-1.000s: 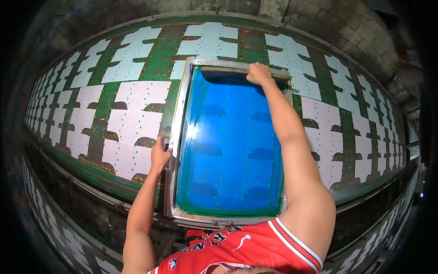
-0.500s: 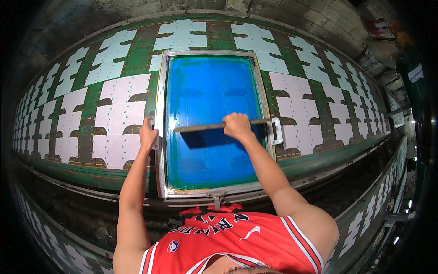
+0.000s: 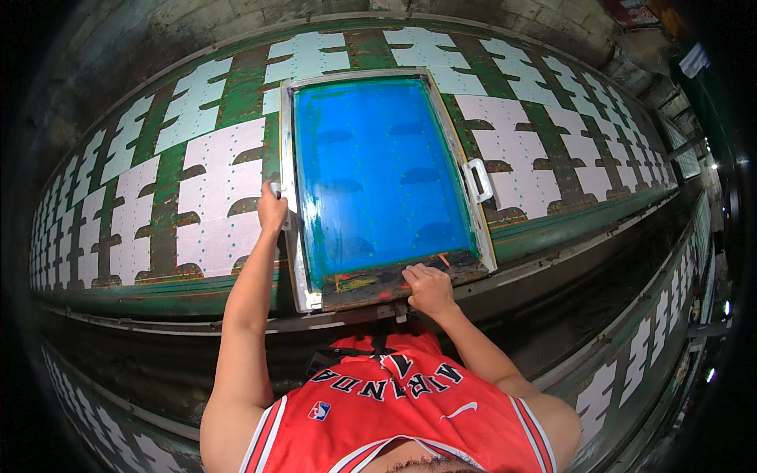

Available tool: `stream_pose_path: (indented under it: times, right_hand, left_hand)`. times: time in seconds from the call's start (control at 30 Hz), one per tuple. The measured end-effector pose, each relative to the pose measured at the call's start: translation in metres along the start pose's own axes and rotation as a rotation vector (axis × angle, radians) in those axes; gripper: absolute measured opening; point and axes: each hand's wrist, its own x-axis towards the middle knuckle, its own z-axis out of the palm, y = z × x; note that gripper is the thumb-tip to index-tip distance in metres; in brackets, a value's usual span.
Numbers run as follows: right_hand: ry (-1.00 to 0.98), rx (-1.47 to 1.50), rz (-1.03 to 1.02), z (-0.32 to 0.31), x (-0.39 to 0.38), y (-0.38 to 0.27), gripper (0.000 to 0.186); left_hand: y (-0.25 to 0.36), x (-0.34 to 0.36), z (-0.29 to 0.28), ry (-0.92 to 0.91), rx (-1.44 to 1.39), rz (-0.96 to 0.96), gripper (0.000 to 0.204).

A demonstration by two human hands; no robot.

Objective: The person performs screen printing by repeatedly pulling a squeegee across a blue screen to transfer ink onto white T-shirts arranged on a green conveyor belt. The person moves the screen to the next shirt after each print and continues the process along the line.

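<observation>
At the centre of the frame, metal-edged screen [image 3: 359, 76]: lies on the long green table [image 3: 197, 290], stretched with translucent blue mesh [image 3: 378, 169], showing dark curved shapes and rows of dots through it.
Squeegee [image 3: 367, 284]: lies along the lower end of the blue mesh, just below centre, dark and marked with orange, yellow and red.
Right hand [image 3: 430, 290]: at lower centre, holds the squeegee, fingers bent closely over its upper edge.
Left hand [image 3: 272, 211]: left of centre, closed around the left handle [image 3: 275, 189], fingers partly hidden.
Right handle [image 3: 486, 180]: juts from the right rail, white and loop-shaped.
Pale panels [image 3: 221, 173]: spread in two rows, far left to far right, speckled with green.
Red jersey [image 3: 363, 430]: at bottom centre, bears arched black lettering [image 3: 398, 385] edged in white, a white curved mark [image 3: 460, 411] toward the right, a small red-white-blue badge [image 3: 319, 410] toward the left.
</observation>
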Motion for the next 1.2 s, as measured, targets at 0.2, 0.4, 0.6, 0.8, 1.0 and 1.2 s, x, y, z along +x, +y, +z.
stream_pose_path:
  times: [0.2,0.4,0.6,0.8,1.0,1.2]
  right_hand:
    - [-0.075,0.005,-0.08,-0.011,-0.02,0.001,0.059]
    - [-0.144,0.747,0.148,-0.055,-0.011,0.098,0.064]
    - [0.301,0.431,0.689,-0.042,0.011,0.242,0.051]
    - [0.235,0.93,0.649,0.013,0.035,0.314,0.042]
    - [0.244,0.786,0.632,0.015,0.043,0.311,0.026]
    - [0.218,0.827,0.642,0.007,0.041,0.305,0.028]
  left_hand:
    - [0.0,-0.008,0.001,0.027,0.077,-0.025,0.052]
    - [0.005,-0.017,0.003,0.054,0.13,-0.148,0.045]
    - [0.014,-0.009,0.008,0.102,0.185,-0.355,0.043]
    - [0.014,-0.012,0.011,0.119,0.182,-0.493,0.041]
    - [0.014,-0.01,0.012,0.138,0.22,-0.496,0.042]
    - [0.011,-0.012,0.009,0.1,0.212,-0.429,0.043]
